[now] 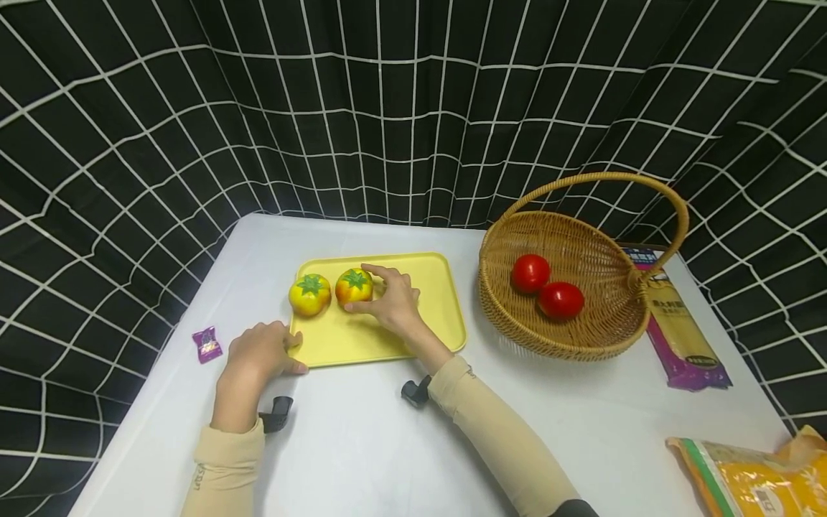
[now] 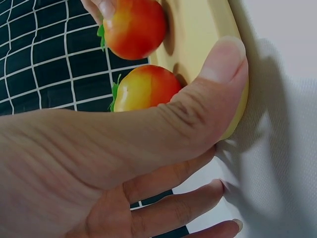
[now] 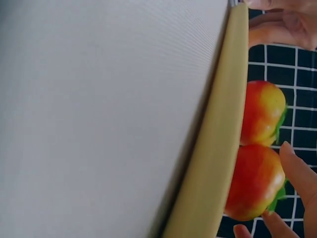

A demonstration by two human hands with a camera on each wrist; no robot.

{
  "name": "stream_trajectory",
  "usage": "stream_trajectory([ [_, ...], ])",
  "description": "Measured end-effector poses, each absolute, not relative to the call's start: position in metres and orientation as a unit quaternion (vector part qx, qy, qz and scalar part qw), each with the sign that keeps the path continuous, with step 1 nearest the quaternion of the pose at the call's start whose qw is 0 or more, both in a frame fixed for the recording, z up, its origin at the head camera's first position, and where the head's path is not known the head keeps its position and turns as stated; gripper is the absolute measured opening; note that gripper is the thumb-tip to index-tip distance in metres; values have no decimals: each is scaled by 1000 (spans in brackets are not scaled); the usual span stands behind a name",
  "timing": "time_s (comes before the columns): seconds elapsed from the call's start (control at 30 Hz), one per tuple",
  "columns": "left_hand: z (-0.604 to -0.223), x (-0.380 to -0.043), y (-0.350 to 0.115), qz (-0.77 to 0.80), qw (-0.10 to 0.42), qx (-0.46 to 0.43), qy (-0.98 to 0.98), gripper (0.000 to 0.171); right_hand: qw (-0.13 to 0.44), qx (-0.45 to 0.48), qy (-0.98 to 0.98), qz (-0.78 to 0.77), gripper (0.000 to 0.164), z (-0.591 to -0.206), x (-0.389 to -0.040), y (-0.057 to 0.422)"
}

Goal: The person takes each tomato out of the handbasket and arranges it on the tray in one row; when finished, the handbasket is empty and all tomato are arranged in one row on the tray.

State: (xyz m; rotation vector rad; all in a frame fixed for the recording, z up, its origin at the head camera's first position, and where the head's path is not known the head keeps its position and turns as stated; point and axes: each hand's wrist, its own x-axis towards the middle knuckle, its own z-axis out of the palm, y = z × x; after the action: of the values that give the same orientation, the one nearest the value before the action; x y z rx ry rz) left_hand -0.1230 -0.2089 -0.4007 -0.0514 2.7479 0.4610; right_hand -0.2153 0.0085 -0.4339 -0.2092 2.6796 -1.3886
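Observation:
On a yellow tray lie two yellow-red tomatoes with green leafy tops. My right hand holds the right-hand tomato, thumb on its near side and forefinger across its far side. The other tomato sits close beside it, near the tray's left end. At the tray's near left corner, my left hand grips the edge. Its thumb lies over the rim in the left wrist view, with the other fingers outside the tray.
A wicker basket with a tall handle stands right of the tray, holding two red round fruits. Behind it lies a pack of noodles. A yellow bag is at the near right, a purple wrapped sweet at the left.

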Motion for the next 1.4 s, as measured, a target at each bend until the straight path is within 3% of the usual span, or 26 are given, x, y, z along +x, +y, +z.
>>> stream_trajectory([
  [0.4, -401, -123, -211, 157, 184, -14, 970, 70, 65, -57, 872, -482, 79, -417, -217, 27],
  [0.83, -400, -123, -211, 154, 179, -9, 972, 69, 41, -116, 842, -526, 81, -347, -215, 65],
  [1.1, -401, -124, -210, 153, 184, -9, 971, 69, 56, -169, 848, -500, 80, -307, -202, 100],
  [1.4, -401, -124, -208, 152, 182, -6, 972, 69, 32, -181, 846, -501, 84, -283, -191, 150],
])
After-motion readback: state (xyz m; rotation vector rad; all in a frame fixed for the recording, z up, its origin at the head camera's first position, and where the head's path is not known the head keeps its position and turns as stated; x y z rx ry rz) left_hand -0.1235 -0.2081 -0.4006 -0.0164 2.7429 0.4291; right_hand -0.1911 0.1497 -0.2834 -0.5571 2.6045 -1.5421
